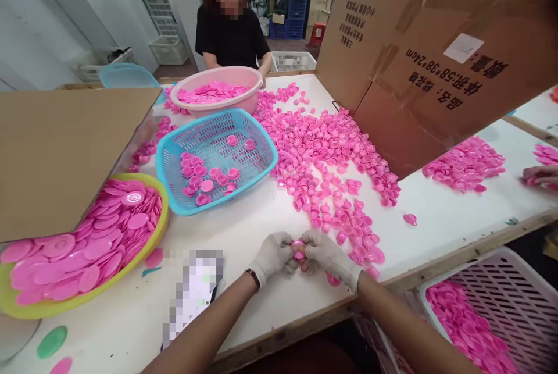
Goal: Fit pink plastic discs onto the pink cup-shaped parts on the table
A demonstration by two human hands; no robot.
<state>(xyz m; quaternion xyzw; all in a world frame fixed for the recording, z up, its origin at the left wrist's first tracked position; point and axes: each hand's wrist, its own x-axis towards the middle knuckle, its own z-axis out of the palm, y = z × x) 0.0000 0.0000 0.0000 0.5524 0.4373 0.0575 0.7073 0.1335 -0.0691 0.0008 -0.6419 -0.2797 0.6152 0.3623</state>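
Both my hands wear white gloves and meet at the near edge of the white table (244, 228). My left hand (272, 256) and my right hand (328, 255) are closed together around one small pink plastic piece (299, 248), pinched between the fingertips of both. Just beyond my right hand lies a wide heap of small pink cups (325, 153) spread over the table. A blue mesh basket (174, 156) ahead of my left hand holds some pink pieces. A yellow-green bowl (162, 228) at the left is full of flat pink discs.
A person in black sits across the table behind a pink basin (244, 103) of pink parts. A large open cardboard box (418, 54) stands at the right, another cardboard flap (61, 153) at the left. A white crate (510, 292) of pink parts sits below right. Another person's hand (540, 175) shows far right.
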